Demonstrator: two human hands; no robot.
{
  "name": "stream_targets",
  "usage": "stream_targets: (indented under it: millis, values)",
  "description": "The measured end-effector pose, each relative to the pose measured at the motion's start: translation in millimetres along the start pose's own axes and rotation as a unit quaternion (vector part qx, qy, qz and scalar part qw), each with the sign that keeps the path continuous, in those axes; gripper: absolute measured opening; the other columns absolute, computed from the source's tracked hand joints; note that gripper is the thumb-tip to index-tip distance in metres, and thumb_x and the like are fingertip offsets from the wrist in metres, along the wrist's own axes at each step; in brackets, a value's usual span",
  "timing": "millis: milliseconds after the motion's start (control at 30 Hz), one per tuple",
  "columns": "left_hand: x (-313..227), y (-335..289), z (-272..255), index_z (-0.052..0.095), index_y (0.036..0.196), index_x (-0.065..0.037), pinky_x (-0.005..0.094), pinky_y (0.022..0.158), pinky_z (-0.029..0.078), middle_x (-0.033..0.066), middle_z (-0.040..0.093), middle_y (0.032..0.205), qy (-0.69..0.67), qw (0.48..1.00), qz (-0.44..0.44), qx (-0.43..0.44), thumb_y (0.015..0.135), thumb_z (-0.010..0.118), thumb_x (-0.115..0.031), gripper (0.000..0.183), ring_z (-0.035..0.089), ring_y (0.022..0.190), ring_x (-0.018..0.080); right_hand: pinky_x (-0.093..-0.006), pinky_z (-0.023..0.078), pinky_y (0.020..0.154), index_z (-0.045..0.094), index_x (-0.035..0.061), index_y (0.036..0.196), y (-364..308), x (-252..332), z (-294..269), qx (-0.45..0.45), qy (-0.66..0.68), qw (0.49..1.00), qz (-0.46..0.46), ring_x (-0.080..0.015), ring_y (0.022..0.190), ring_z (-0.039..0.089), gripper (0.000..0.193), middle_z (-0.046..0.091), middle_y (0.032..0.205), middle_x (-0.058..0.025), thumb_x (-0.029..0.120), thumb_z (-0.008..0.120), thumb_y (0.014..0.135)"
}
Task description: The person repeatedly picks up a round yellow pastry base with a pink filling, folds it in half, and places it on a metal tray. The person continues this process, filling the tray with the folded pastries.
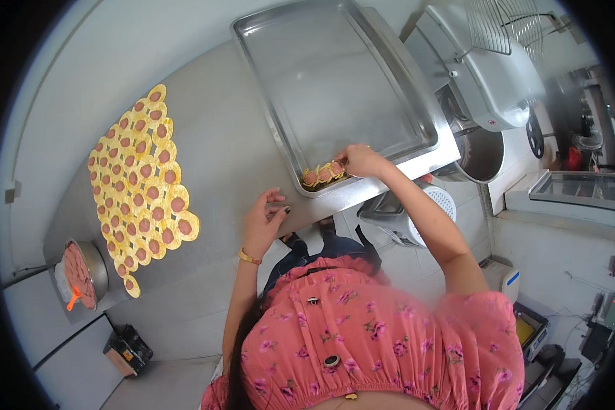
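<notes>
My right hand (363,162) reaches into the near corner of a large metal tray (274,133). Its fingers close on an open-topped dumpling at the right end of a short row of dumplings (325,173), partly hiding it. These have yellow wrappers gathered around pink meat filling and stand against the tray's near rim. Above the table's front edge, left of the tray, my left hand (261,220) is open, fingers apart and holding nothing. Farther left lies a sheet of overlapping round yellow wrappers (140,184), each with a dab of pink filling.
At the table's left end sits a metal bowl (100,268) of pink filling with an orange-handled tool (73,298). A grey-white machine (481,75) and a metal pot (483,154) are right of the tray. Below the table edge stands a metal container (396,215).
</notes>
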State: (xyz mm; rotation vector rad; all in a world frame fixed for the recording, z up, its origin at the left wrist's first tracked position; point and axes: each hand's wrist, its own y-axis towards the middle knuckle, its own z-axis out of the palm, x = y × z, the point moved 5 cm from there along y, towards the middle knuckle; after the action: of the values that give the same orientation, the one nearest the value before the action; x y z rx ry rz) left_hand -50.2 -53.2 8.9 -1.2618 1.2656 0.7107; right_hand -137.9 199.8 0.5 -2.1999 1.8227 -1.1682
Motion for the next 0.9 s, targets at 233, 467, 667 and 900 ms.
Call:
stream_targets:
  millis: [233, 467, 667, 900]
  values:
    - [-5.0, 19.2, 21.8, 0.036, 0.134, -0.002, 0.0292, 0.077, 0.053, 0.0128, 0.056, 0.114, 0.046, 0.998, 0.042, 0.001, 0.082, 0.061, 0.002, 0.058, 0.065, 0.091, 0.0194, -0.0404, 0.049, 0.087, 0.065, 0.0029, 0.11, -18.6, -17.0, -52.7, -0.11, -0.001, 0.994, -0.005, -0.0362, 0.097, 0.062, 0.043, 0.065, 0.102, -0.0192, 0.012, 0.067, 0.068]
    - [0.2, 25.3, 28.4, 0.033, 0.136, -0.002, 0.0309, 0.077, 0.053, 0.0151, 0.054, 0.115, 0.066, 0.997, 0.027, -0.004, 0.08, 0.065, -0.001, 0.064, 0.066, 0.09, 0.0214, -0.0407, 0.049, 0.087, 0.062, 0.0058, 0.115, -21.9, -43.4, -54.9, -0.078, -0.03, 0.996, 0.009, -0.035, 0.098, 0.061, 0.055, 0.065, 0.102, -0.0186, 0.016, 0.074, 0.063]
    - [-1.7, 25.0, 32.7, 0.032, 0.137, -0.002, 0.0312, 0.077, 0.052, 0.0166, 0.053, 0.114, 0.076, 0.997, 0.025, -0.011, 0.08, 0.065, -0.001, 0.065, 0.066, 0.09, 0.0221, -0.0393, 0.05, 0.084, 0.067, 0.0091, 0.105, -10.3, -44.8, -27.2, -0.068, -0.054, 0.996, 0.001, -0.0334, 0.095, 0.062, 0.035, 0.066, 0.098, -0.0184, 0.015, 0.067, 0.07]
    - [-1.5, 25.3, 33.5, 0.033, 0.136, -0.003, 0.0308, 0.076, 0.052, 0.0166, 0.053, 0.113, 0.068, 0.998, 0.013, -0.013, 0.081, 0.064, 0.0, 0.064, 0.066, 0.089, 0.0222, -0.0404, 0.051, 0.083, 0.07, 0.0066, 0.096, -10.6, -26.4, -13.1, -0.065, 0.0, 0.998, 0.0, -0.0343, 0.091, 0.064, 0.027, 0.068, 0.09, -0.0183, 0.015, 0.063, 0.072]
